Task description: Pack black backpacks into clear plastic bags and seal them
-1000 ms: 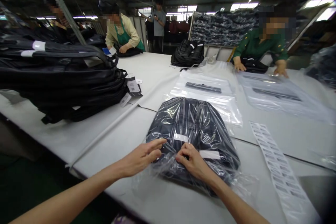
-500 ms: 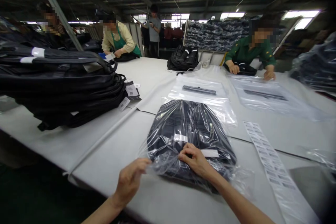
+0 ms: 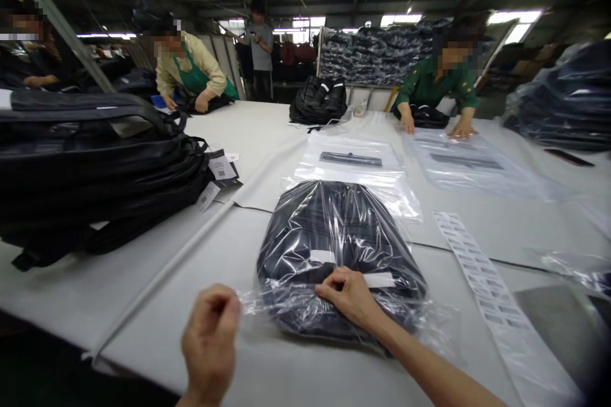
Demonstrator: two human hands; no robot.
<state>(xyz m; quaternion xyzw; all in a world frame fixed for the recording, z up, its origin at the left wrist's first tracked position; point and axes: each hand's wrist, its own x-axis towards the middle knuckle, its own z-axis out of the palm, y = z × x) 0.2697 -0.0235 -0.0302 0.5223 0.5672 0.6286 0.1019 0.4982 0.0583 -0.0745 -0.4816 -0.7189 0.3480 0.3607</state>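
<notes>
A black backpack (image 3: 329, 219) lies on the table in front of me, inside a clear plastic bag (image 3: 281, 289). My right hand (image 3: 351, 297) rests on its near half, thumb and fingers pinched on the plastic. Off the bag's left side, my left hand (image 3: 210, 337) is closed with curled fingers. A strip of the plastic stretches out to those fingers, drawn sideways from the backpack. Two white strips (image 3: 322, 256) show through the bag beside my right hand.
Black backpacks with hang tags (image 3: 222, 168) are piled at left (image 3: 95, 165). Flat clear bags (image 3: 351, 162) lie beyond the wrapped one. A label sheet (image 3: 482, 267) runs along the right. Two co-workers (image 3: 436, 92) handle bags across the table; bagged stacks (image 3: 563, 98) stand far right.
My left hand has moved left and turned, drawing the plastic out into a longer strip. My right hand keeps its pinch on the bag. The whole view has shifted slightly.
</notes>
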